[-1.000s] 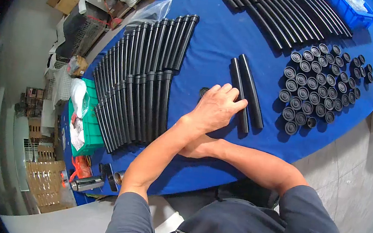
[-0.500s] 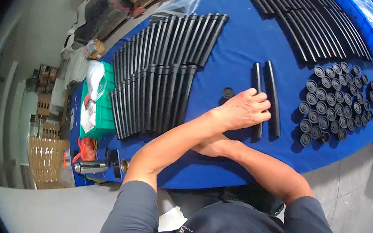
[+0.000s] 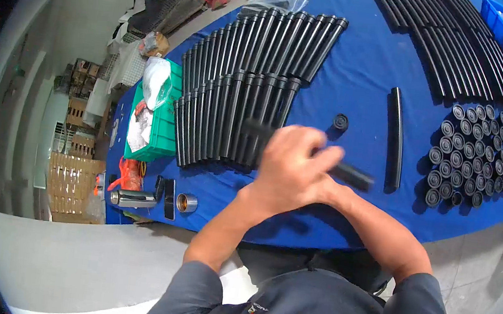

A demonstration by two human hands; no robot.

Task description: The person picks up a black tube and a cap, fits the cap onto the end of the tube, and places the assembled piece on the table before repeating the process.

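My left hand is closed around a black tube, slightly blurred, which slants across above the blue cloth. One end of the tube sticks out past the fingers on the left, the other on the right. My right hand is up against the left one; its fingers are hidden behind it. Just beyond the hands, a single round black cap lies on the cloth. Another black tube lies by itself to the right.
Rows of capped tubes lie at left, more tubes at far right. Many round caps are spread at right. A green crate, a steel flask, a phone and a metal cup stand at the left edge.
My left hand has lifted one of the two loose tubes off the cloth and brought it left and nearer my body, against my right hand. The view has shifted.
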